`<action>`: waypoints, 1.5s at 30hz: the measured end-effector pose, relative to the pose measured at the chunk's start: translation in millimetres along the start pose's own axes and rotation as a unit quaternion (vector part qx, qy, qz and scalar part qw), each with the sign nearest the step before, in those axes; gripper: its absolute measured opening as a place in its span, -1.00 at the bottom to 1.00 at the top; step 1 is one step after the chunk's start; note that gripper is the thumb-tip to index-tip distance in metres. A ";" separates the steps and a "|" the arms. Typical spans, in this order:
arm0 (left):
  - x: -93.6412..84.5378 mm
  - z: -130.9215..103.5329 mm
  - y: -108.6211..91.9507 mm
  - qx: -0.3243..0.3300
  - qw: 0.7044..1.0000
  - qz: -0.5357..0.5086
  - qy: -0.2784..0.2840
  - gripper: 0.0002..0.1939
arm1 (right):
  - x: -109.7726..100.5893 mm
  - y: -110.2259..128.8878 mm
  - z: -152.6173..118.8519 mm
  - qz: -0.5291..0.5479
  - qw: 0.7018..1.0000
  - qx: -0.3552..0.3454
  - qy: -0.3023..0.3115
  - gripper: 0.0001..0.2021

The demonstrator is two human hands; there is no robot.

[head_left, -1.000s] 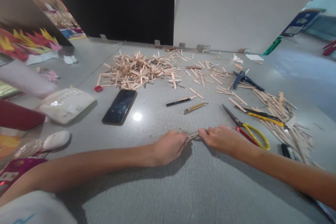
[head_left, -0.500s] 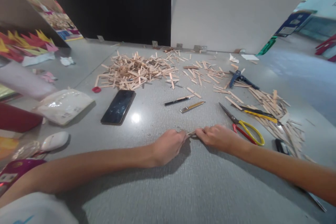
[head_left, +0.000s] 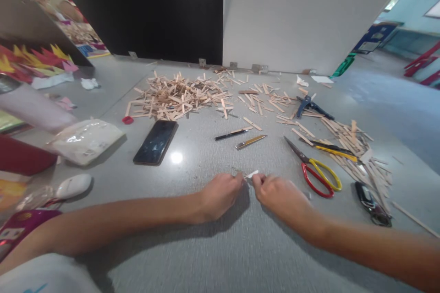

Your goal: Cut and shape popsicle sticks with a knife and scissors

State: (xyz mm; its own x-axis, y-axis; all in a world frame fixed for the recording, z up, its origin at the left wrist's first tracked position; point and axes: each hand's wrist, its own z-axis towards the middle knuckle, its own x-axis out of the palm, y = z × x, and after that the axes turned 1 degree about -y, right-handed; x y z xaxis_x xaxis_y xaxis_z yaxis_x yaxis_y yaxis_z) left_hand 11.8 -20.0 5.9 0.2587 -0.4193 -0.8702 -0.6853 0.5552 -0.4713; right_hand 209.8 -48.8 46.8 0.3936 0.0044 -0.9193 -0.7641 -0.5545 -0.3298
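Note:
My left hand [head_left: 222, 196] is closed in a pinch low over the grey table [head_left: 192, 256], its fingertips on a small thin piece that I cannot make out. Just to its right, my right hand [head_left: 280, 194] is closed too, beside a short whitish piece [head_left: 252, 174] that sticks up between the hands. What the right fingers grip is mostly hidden. Beyond the hands lie a yellow cutter [head_left: 251, 142] and a black pen-like knife [head_left: 232, 134]. Scissors with red and yellow handles [head_left: 318, 174] rest right of my right hand.
A heap of wooden sticks [head_left: 178, 96] lies at the back, another pile [head_left: 347, 139] at the right with blue pliers [head_left: 312, 106]. A phone [head_left: 156, 142], plastic packet [head_left: 87, 141] and white mouse [head_left: 73, 186] are at left. Upright panels [head_left: 302, 13] stand behind.
My right forearm has moved down and toward me, uncovering the red scissor handle and a dark object with keys. A whitish piece now shows between the hands. The view has shifted slightly.

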 end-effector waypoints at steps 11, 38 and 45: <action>6.6 -3.4 4.0 -0.006 0.997 -0.060 -0.057 -0.70 | -15.8 8.4 4.4 0.085 0.992 0.069 0.058 -0.61; 17.8 -7.0 12.8 0.052 0.983 -0.095 -0.148 -0.78 | -24.3 -36.6 3.1 0.770 0.549 0.169 0.278 -0.65; 19.6 -7.8 13.8 0.051 0.988 -0.038 -0.139 -0.78 | -13.9 -11.4 2.5 0.769 0.578 0.169 0.216 -0.63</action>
State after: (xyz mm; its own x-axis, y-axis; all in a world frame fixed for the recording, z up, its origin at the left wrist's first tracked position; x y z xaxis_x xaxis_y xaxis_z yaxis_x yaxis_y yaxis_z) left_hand 2.1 -26.2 -16.6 0.4937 -0.2577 -0.8306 -0.5885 0.6042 -0.5372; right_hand 211.7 -40.4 62.7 -0.8481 -0.5258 -0.0655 -0.4076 0.5684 0.7147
